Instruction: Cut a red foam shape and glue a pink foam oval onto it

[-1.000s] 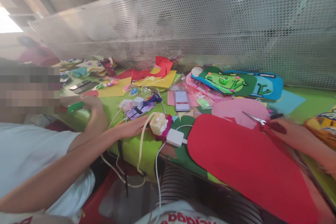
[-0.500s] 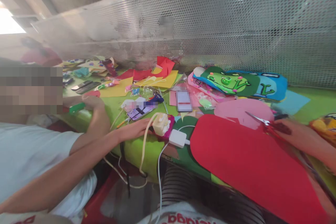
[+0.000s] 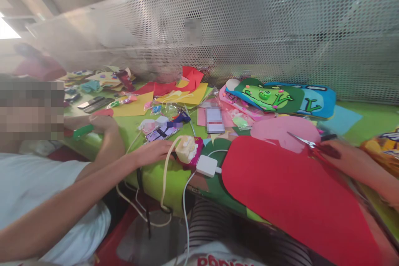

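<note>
My left hand [image 3: 157, 151] reaches to the near end of a magenta power strip [image 3: 195, 158] and closes on it; a cream cable and plug partly hide the fingertips. A bulky cream plug [image 3: 186, 149] sits on the strip, and a white charger [image 3: 206, 165] lies beside it. My right hand [image 3: 338, 151] is wrapped round the red handles of a pair of scissors [image 3: 308, 142]. Their blades point left over a pink paper shape [image 3: 285, 131]. Below them a large red rounded sheet [image 3: 289, 191] spreads toward the table's front edge.
A phone [image 3: 214, 119], a blue glue gun [image 3: 181, 118] and decorated green and blue cutouts [image 3: 280, 97] lie farther back. At left sits a co-worker [image 3: 43, 187] holding something green. A perforated metal panel [image 3: 237, 29] stands behind. Cables hang over the front edge.
The whole view has shifted, so things stand slightly farther left. My left hand stays at the power strip, and my right hand keeps the scissors over the paper.
</note>
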Motion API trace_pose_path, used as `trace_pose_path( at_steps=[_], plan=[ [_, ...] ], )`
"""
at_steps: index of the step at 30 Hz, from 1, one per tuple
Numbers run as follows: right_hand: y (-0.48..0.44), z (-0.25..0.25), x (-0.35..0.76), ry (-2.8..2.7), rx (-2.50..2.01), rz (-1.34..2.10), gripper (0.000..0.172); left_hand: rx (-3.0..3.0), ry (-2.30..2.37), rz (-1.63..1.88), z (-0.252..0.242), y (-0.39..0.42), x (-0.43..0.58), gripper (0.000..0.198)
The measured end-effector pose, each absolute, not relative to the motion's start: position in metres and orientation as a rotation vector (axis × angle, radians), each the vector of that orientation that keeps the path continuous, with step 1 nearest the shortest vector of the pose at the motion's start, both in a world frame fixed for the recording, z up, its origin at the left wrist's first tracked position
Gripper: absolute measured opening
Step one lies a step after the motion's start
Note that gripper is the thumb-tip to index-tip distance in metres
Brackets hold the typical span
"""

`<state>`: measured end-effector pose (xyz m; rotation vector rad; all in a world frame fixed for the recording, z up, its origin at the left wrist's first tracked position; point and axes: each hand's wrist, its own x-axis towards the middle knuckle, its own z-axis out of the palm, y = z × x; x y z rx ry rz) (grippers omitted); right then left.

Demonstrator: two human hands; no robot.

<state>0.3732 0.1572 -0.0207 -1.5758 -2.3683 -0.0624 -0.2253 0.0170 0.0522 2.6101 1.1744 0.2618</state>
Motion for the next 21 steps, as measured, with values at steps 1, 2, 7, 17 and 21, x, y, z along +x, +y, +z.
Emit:
trace_pose_path(
  at_steps=[1, 2, 7, 17, 21],
  plan=[
    [0.156, -0.021, 0.372, -2.364, -1.589, -0.064, 0.038, 2.603, 1.145, 0.251, 0.054, 0.018, -0.223, 0.034],
    [0.156, -0.021, 0.37, -2.358, -1.601, -0.068, 0.038, 2.594, 1.113, 0.241, 0.057, 0.019, -0.221, 0.035],
    [0.155, -0.024, 0.369, -2.344, -1.641, -0.09, 0.04, 2.544, 1.015, 0.223, 0.062, 0.023, -0.215, 0.03],
    [0.158, -0.026, 0.368, -2.315, -1.645, -0.069, 0.043, 2.5, 1.006, 0.164, 0.062, 0.025, -0.214, 0.025],
    [0.161, -0.028, 0.372, -2.311, -1.633, -0.067, 0.045, 2.526, 0.975, 0.155, 0.066, 0.026, -0.212, 0.022]
  ],
)
